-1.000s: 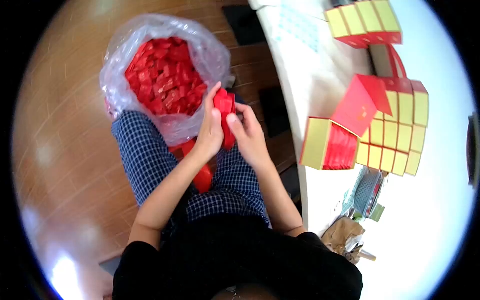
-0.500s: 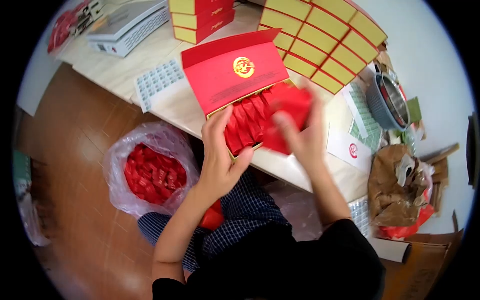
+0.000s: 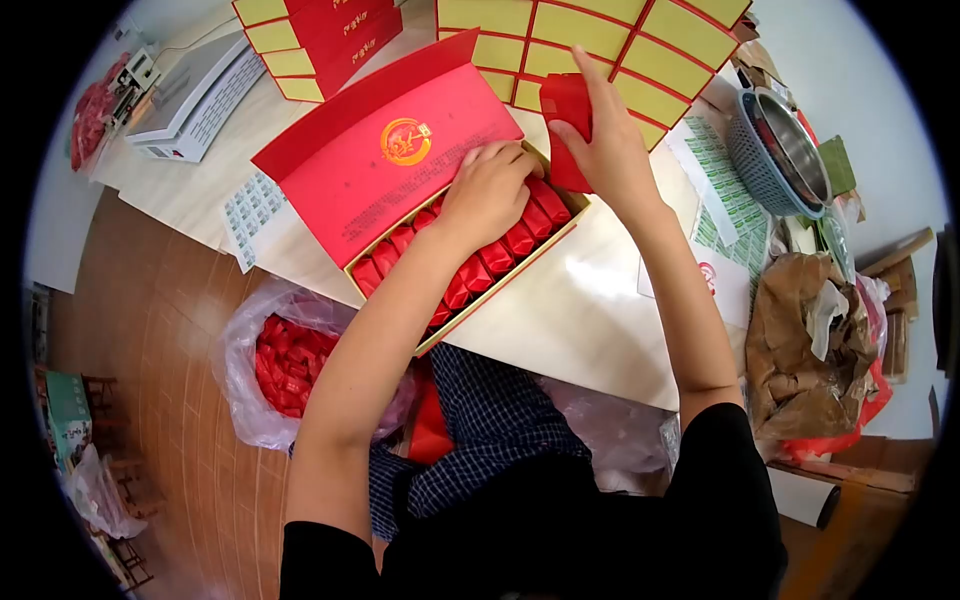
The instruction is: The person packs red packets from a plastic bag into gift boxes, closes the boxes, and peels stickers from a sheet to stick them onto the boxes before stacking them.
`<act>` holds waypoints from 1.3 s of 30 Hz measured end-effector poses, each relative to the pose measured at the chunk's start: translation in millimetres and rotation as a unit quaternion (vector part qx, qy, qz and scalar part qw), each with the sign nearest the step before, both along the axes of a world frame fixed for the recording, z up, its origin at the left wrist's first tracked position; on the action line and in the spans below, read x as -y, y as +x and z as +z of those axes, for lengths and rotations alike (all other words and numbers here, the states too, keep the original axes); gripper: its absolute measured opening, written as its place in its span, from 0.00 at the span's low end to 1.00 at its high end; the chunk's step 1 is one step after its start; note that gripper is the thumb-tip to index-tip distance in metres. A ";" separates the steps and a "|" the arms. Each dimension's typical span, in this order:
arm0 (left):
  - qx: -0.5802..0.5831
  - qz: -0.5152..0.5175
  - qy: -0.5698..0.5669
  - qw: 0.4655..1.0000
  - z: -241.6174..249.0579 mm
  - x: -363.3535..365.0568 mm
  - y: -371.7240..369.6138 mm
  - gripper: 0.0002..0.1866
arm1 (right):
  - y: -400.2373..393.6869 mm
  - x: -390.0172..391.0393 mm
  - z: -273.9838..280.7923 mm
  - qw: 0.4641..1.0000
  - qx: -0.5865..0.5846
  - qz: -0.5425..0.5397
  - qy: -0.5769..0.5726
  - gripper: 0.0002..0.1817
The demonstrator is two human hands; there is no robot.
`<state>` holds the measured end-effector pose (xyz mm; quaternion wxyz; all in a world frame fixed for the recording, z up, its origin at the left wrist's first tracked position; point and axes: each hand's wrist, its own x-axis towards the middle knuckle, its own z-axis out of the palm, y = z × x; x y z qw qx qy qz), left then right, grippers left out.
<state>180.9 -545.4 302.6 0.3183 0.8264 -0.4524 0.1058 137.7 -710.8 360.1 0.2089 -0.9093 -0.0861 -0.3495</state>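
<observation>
An open red gift box point(image 3: 330, 200) with a gold emblem inside its raised lid lies askew on the table. Small shiny red packets point(image 3: 497, 258) stand in a row inside it. My left hand point(image 3: 487, 200) is over the row, fingers bent down onto the packets near the box's right end, fingertips partly hidden among them. At that same end, my right hand point(image 3: 612, 150) grips a flat, folded-looking red packet point(image 3: 567, 118) upright between thumb and fingers, just above the box rim.
Closed boxes with yellow ends point(image 3: 580, 32) are stacked behind, more boxes point(image 3: 325, 45) to their left. A plastic bag of red packets point(image 3: 290, 365) is below the table's left. Sticker sheets point(image 3: 258, 215), a blue basket point(image 3: 752, 160) and a brown paper bag point(image 3: 810, 345) lie around.
My left hand has moved from the box's left end onto the packets toward the right. My right hand has lifted its red packet up to the box's far right. The box appears further left.
</observation>
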 end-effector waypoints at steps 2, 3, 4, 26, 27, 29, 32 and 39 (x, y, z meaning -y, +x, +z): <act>-0.012 -0.006 0.007 1.000 2.7 -1.8 1.6 0.11 | 3.8 -1.6 -5.1 1.000 -0.014 0.005 -0.014 0.40; -0.020 -0.010 0.010 1.000 3.3 -4.6 1.5 0.10 | 5.3 -4.7 -6.7 0.999 -0.024 0.012 -0.032 0.39; -0.019 -0.004 0.011 1.000 1.9 -2.0 1.5 0.10 | 8.0 -3.3 -7.6 0.999 -0.028 0.018 -0.029 0.34; 0.013 0.038 -0.052 0.998 -6.8 -0.9 7.6 0.06 | 39.3 4.1 -3.5 0.977 -0.178 0.106 -0.054 0.12; 0.021 0.045 -0.056 0.997 -6.7 -1.9 7.8 0.05 | 40.5 4.3 -6.1 0.979 -0.164 0.117 -0.037 0.11; 0.020 0.050 -0.055 0.997 -5.9 -2.8 8.1 0.05 | 41.7 2.8 -8.9 0.980 -0.138 0.142 0.000 0.10; 0.034 0.062 -0.070 0.995 -7.9 -3.1 9.1 0.04 | 34.4 1.0 -8.2 0.979 -0.139 0.148 -0.016 0.09; 0.062 0.088 -0.065 0.992 -7.8 -2.0 11.3 0.05 | 47.2 1.0 -6.3 0.959 -0.214 0.154 -0.101 0.10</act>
